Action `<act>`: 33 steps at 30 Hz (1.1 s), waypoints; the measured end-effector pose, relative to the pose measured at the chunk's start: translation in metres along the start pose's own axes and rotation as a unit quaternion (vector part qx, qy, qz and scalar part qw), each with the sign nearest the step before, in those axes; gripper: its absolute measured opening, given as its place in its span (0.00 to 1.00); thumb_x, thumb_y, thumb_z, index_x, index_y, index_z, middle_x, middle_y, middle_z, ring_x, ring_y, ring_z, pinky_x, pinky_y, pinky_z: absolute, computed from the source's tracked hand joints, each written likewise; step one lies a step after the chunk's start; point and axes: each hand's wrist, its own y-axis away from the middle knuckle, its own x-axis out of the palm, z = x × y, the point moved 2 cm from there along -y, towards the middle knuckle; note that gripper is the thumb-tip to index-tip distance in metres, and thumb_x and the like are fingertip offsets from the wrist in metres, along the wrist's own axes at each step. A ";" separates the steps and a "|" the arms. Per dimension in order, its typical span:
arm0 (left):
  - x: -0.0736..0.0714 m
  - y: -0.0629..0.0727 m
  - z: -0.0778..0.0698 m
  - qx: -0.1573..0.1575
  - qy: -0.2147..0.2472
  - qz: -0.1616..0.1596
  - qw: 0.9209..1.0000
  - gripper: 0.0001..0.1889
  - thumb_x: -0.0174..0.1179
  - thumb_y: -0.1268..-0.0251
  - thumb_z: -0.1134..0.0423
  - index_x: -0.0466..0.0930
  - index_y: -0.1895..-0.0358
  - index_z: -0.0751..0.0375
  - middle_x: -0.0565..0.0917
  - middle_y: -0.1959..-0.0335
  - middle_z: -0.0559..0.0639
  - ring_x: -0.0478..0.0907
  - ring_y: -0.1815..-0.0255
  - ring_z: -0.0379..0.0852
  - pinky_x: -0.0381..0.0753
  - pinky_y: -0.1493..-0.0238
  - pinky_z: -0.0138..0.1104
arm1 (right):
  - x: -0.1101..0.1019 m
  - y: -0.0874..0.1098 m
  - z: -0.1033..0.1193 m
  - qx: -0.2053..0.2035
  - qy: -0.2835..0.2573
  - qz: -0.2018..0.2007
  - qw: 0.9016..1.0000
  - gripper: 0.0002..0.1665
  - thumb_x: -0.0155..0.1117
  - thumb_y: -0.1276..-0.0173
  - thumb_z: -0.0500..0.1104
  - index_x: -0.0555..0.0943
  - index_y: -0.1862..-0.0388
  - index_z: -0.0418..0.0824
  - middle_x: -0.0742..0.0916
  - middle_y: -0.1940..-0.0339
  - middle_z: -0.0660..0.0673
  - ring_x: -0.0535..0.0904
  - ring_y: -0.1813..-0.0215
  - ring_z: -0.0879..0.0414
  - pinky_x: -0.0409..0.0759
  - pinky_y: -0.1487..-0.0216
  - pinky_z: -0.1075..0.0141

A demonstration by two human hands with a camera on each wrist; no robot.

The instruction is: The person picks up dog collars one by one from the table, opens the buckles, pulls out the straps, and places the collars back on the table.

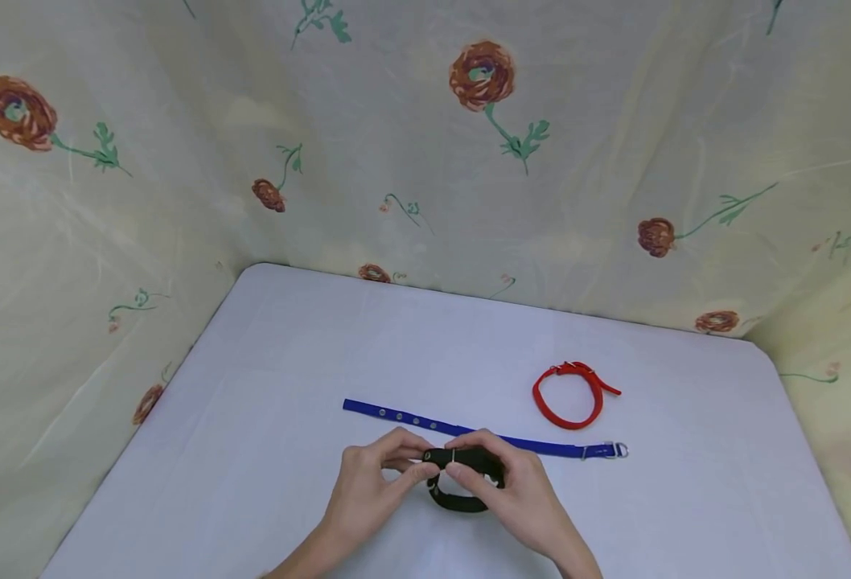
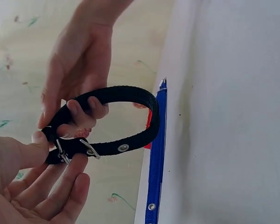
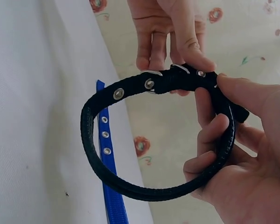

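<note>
- Workpiece: the black collar [image 1: 460,505], formed into a loop, is held up over the desk [image 1: 273,346], on the near side of the blue collar [image 1: 548,447]. The red collar [image 1: 577,368] lies farther back.
- Left hand [image 1: 367,486]: grip clamped on the strap beside the metal fittings [image 3: 180,68].
- Right hand [image 1: 523,490]: grip clamped on the strap near its overlap, fingertips inside the loop.
- Step, as I judge it from here: dressing the strap end at the fittings.
- Steady the fittings with the left; guide the strap with the right, layers flat.
- Caution: twisted webbing could bind. I cannot tell whether a prong is seated.
</note>
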 end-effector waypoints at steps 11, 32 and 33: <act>0.000 -0.002 0.007 -0.058 0.131 0.023 0.989 0.12 0.68 0.24 0.57 0.83 0.47 0.60 0.94 0.52 0.62 0.95 0.56 0.51 0.90 0.53 0.29 | -0.002 -0.001 0.000 0.027 -0.018 -0.050 0.998 0.13 0.74 0.26 0.54 0.89 0.44 0.58 0.94 0.54 0.56 0.88 0.57 0.62 0.86 0.52 0.71; 0.001 -0.002 -0.002 0.050 0.046 0.015 0.998 0.10 0.71 0.29 0.56 0.87 0.50 0.53 0.95 0.52 0.49 0.93 0.64 0.36 0.87 0.59 0.29 | 0.000 0.001 0.011 -0.048 0.042 -0.018 0.998 0.12 0.73 0.24 0.54 0.89 0.46 0.55 0.95 0.50 0.54 0.89 0.53 0.66 0.88 0.52 0.71; 0.002 -0.002 -0.003 0.053 0.045 0.013 0.998 0.10 0.71 0.29 0.56 0.87 0.50 0.53 0.95 0.53 0.49 0.93 0.64 0.36 0.88 0.59 0.29 | 0.000 0.001 0.011 -0.050 0.040 -0.020 0.998 0.12 0.73 0.24 0.54 0.89 0.46 0.56 0.95 0.50 0.54 0.89 0.53 0.66 0.88 0.52 0.70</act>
